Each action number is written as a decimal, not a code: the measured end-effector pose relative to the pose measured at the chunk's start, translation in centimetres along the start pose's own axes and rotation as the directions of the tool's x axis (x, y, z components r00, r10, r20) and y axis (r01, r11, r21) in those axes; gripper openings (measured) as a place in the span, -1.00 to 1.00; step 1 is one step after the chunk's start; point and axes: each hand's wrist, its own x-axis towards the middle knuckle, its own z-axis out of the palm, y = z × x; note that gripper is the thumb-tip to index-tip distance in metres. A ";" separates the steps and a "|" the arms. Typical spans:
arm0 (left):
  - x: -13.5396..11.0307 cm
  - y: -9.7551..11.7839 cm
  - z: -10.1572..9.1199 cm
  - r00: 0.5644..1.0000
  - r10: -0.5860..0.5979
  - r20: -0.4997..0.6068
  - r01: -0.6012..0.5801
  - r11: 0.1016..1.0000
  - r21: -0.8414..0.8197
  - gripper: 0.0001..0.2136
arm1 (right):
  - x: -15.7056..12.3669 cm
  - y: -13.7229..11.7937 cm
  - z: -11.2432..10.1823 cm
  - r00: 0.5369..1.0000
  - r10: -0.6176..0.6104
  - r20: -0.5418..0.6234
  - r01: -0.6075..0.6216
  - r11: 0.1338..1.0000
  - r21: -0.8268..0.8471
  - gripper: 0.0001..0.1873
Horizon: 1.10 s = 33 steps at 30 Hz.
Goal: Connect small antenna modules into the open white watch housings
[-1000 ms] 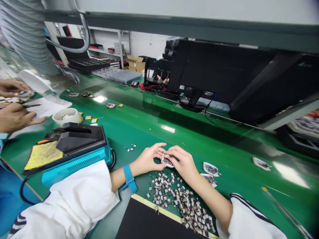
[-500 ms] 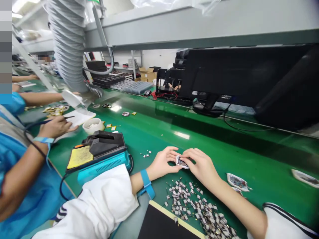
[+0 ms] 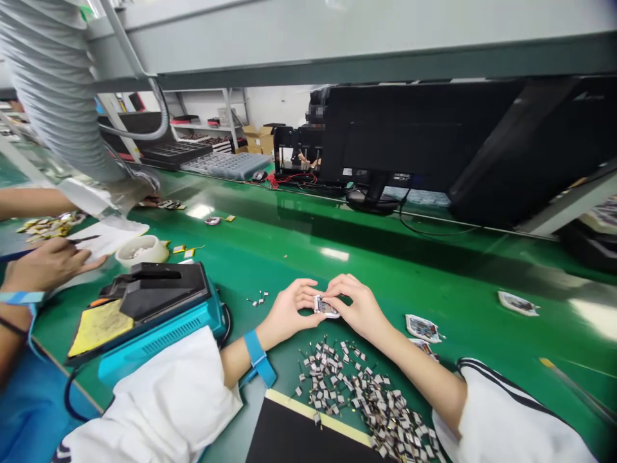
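Note:
Between my two hands is a small white-framed circuit board assembly [image 3: 326,308], held just above the green bench mat. My left hand [image 3: 294,310] grips its left edge with thumb and fingers and wears a blue wrist strap [image 3: 258,355]. From the right, my right hand [image 3: 355,306] pinches the assembly, its fingertips over the upper right part; whether a smaller part is under them I cannot tell. Just in front of my hands lies a heap of small silvery components with short leads [image 3: 366,399]. Similar framed assemblies [image 3: 423,328] rest right of my right forearm.
A teal soldering-iron stand [image 3: 159,328] with a yellow sponge is at left, near a co-worker's hand [image 3: 48,263] and a white round bowl [image 3: 142,251]. A black monitor [image 3: 409,135] stands behind the bench. A black sheet with yellow edging [image 3: 308,437] lies in front.
The view has turned to the right, so everything sits further left in the picture, and another framed assembly and a thin tool show at right. Both hands keep holding the board assembly.

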 end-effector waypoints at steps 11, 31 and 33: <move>-0.1 -0.4 0.0 0.999 0.013 -0.043 -0.011 0.999 0.041 -0.58 | -0.4 0.0 0.2 0.996 -0.078 0.049 0.083 0.989 -0.119 -0.85; 0.5 -0.8 0.0 0.995 -0.029 -0.091 0.028 1.000 -0.010 -0.59 | 1.8 -0.7 -1.3 0.936 -0.120 0.331 0.242 0.903 -0.355 -0.82; 0.5 -0.7 0.0 0.996 -0.030 -0.090 0.028 0.999 -0.018 -0.59 | 1.9 -0.7 -1.2 0.945 -0.114 0.307 0.230 0.899 -0.374 -0.87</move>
